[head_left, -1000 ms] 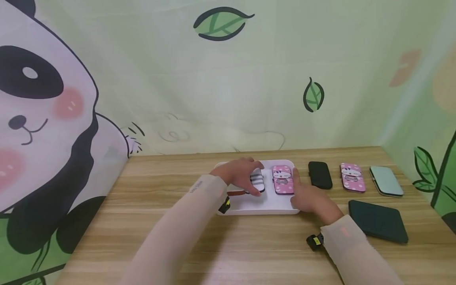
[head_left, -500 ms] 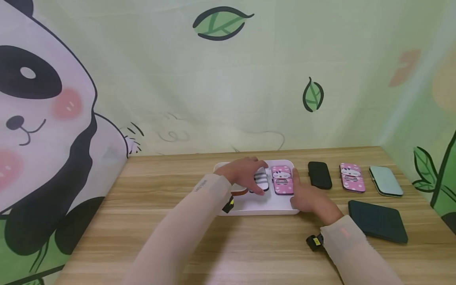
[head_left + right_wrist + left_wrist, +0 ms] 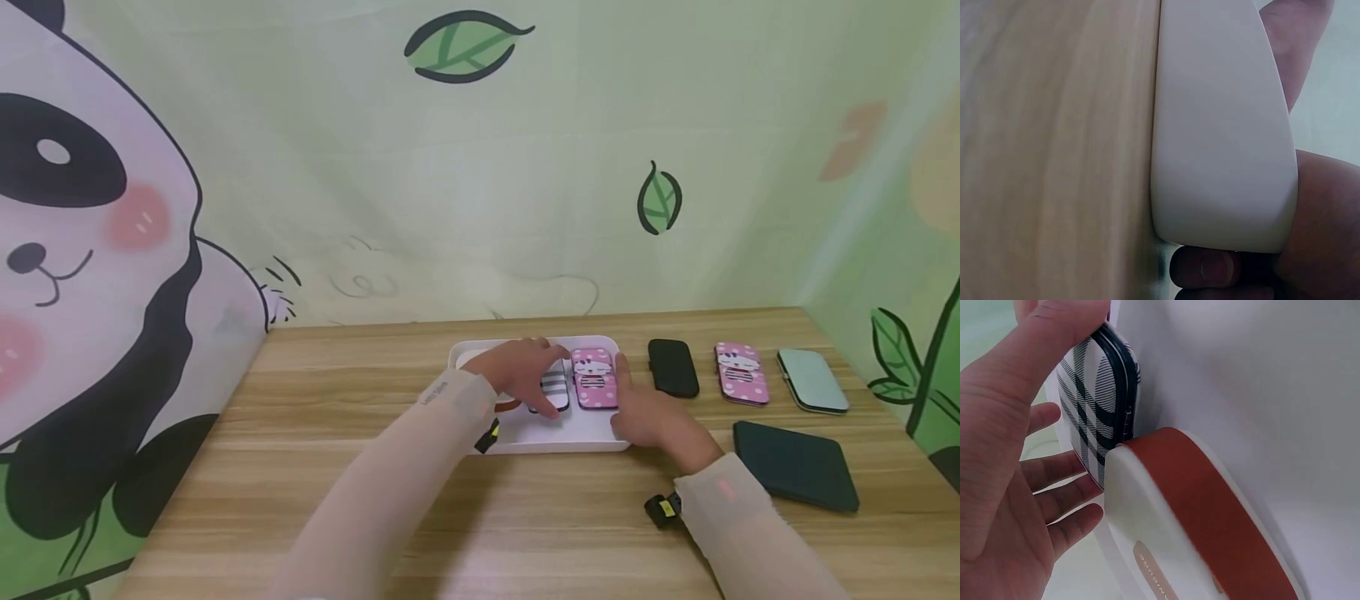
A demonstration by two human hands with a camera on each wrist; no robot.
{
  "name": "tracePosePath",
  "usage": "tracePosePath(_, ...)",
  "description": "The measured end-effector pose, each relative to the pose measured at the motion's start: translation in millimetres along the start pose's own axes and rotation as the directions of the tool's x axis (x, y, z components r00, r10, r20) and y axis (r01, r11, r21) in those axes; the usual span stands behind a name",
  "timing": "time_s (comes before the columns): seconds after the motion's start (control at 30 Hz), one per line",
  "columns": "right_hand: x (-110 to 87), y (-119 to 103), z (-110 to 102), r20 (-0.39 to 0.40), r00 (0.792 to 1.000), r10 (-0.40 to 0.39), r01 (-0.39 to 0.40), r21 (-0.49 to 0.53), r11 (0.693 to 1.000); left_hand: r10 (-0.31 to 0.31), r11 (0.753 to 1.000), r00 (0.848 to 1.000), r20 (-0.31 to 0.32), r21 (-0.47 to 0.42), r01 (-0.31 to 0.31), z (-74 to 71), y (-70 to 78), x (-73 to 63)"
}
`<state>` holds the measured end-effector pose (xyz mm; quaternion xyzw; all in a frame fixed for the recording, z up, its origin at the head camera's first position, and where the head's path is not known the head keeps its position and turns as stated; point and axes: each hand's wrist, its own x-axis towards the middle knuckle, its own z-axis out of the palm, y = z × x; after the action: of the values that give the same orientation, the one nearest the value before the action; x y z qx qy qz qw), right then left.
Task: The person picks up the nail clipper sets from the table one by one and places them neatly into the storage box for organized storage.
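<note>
My left hand [image 3: 521, 368] holds a black-and-white plaid clasp case [image 3: 1097, 394], like a manicure-set case, between thumb and fingers inside the white tray [image 3: 558, 435]. In the left wrist view the case stands tilted on edge, close against a white case [image 3: 1129, 515] with a brown strap [image 3: 1197, 494]. A pink dotted case [image 3: 595, 380] with a cartoon animal lies flat in the tray, just right of the plaid one. At the tray's near right corner my right hand [image 3: 651, 412] grips the wall, index finger along the rim and other fingers curled beside it.
Right of the tray lie a black case [image 3: 673, 368], another pink case [image 3: 742, 374] and a pale green case [image 3: 813, 381] in a row. Nearer to me is a larger dark green case [image 3: 797, 465]. A cartoon-printed backdrop [image 3: 480, 208] borders the wooden table [image 3: 337, 467].
My left hand has shifted to the right with the plaid case, bringing it closer to the pink case in the tray. My right hand keeps its place at the tray corner.
</note>
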<state>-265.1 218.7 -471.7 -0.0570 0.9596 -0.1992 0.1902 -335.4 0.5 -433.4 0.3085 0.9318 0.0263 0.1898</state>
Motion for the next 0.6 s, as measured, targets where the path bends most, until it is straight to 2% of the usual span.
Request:
tracePosePath(0.1, 0.1, 0.1, 0.4, -0.003, 1.000, -0.004, 0.004, -0.002, 1.000, -0.009, 1.000, 1.000, 0.003, 0.022, 0.009, 1.0, 0.6, 1.0)
tracePosePath(0.47, -1.9, -3.0, -1.0, 0.003, 1.000, 0.005, -0.005, -0.001, 1.000, -0.051, 0.998, 0.998, 0.030, -0.036, 0.052, 3.6, 1.2, 2.7)
tracePosePath(0.6, -2.4, -2.3, -1.5, 0.007, 1.000, 0.005, -0.005, 0.002, 1.000, -0.068, 0.997, 0.997, 0.038, -0.031, 0.070, 3.0, 4.1, 3.2)
